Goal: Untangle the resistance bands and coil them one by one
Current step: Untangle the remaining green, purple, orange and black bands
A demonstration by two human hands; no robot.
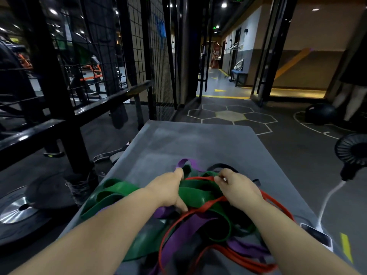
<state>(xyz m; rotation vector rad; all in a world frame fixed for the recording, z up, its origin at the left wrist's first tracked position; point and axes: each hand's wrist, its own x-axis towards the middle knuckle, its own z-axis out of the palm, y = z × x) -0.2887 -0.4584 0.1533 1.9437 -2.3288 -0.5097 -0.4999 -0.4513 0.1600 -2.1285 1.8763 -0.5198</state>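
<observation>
**Near-edge tangle, nothing coiled yet**

Closest to the camera, thin red rubber bands [206, 205] and flat purple rubber bands [184, 229] spill over the near edge of the grey padded platform [198, 141]. They are looped through each other and through wide dark-green rubber bands [117, 193] that fan out toward the platform's left edge. A narrow black rubber band [222, 165] arches at the far side of the heap, just beyond the hands.

The left hand [168, 189] lies palm down on the middle of the pile. Its fingers are curled over a green strand on the far side and its thumb is spread toward the purple. The right hand [236, 187] is just beside it, fingertips bunched on a red strand in what looks like a pinch, though the contact itself is partly hidden.

By my reading, the work has barely begun. All four colours are still in one knot, no band lies free, and no coil shows anywhere on the platform. Every band remains to be separated and coiled.
</observation>
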